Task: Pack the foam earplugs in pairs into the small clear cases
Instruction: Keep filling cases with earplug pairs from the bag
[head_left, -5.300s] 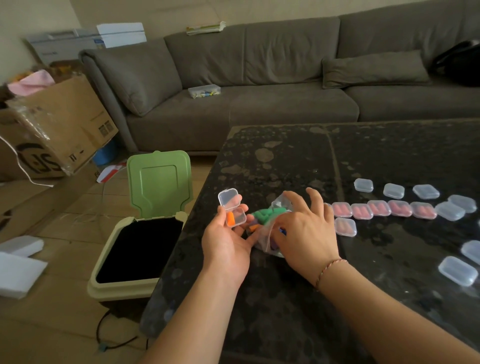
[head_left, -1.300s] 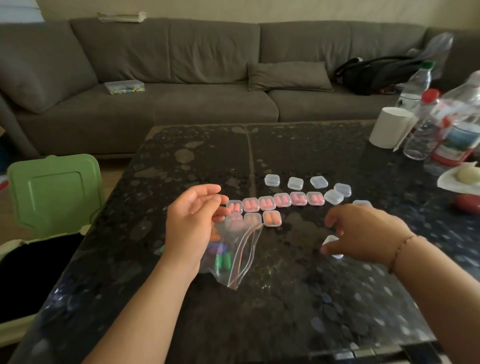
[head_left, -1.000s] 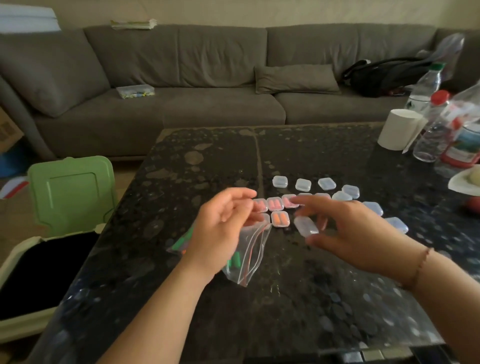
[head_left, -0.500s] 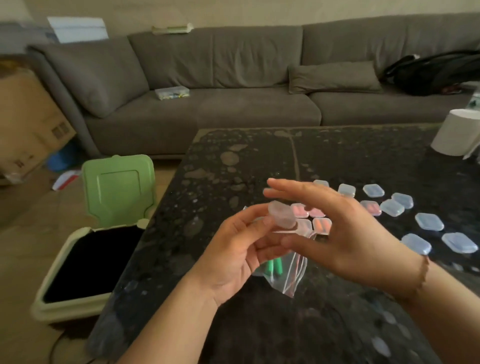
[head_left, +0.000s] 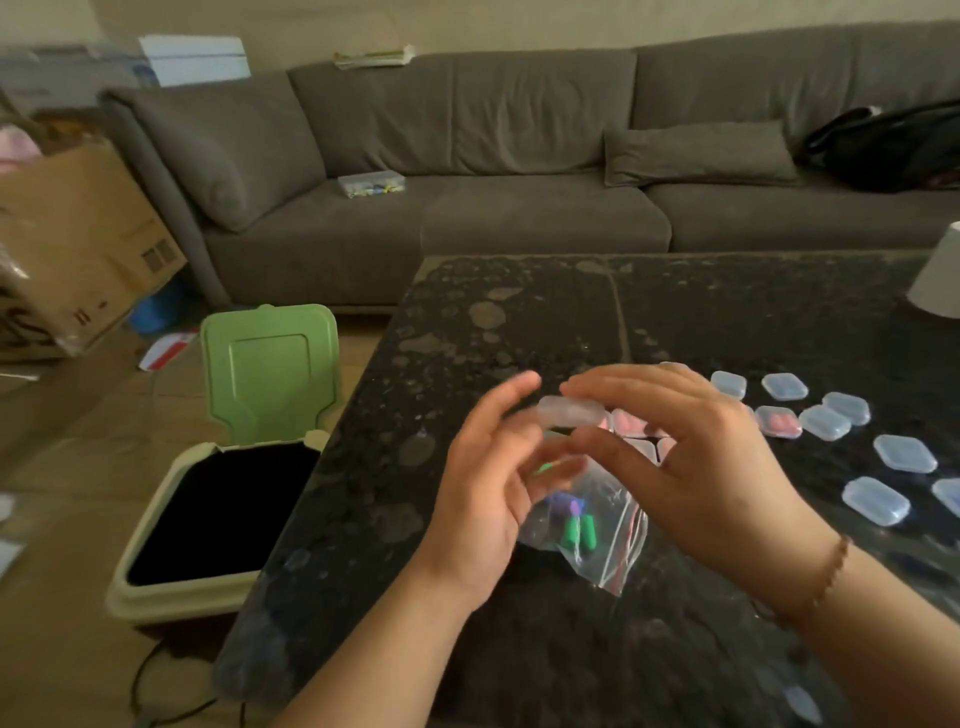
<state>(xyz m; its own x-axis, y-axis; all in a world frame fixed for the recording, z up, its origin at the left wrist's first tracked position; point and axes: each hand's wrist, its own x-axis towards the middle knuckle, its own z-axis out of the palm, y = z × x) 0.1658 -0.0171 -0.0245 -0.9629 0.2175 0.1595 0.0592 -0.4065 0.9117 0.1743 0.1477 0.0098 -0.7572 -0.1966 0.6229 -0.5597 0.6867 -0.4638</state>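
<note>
2 hands raised over a dark speckled tabletop (head_left: 519, 322), meeting around 1 small clear case (head_left: 570, 411). Right hand (head_left: 691, 457) pinching the case between thumb and curled fingers (head_left: 613, 387); left hand (head_left: 493, 478) just beside it, fingers loosely curled, touching or nearly touching the case's left end, blurred, grip not clear. Case seemingly closed and empty, likely about to be opened. Below the hands, lying on the tabletop, a clear zip bag (head_left: 592, 525) with a few green and purple foam earplugs (head_left: 576, 527) left inside. Behind the hands, partly hidden, a row of filled cases (head_left: 777, 421) showing pink plugs, exact count not visible. To the right, about 7 empty cases (head_left: 905, 453) waiting. Judged somewhere near halfway: several pairs packed, many cases and loose plugs left.
</note>
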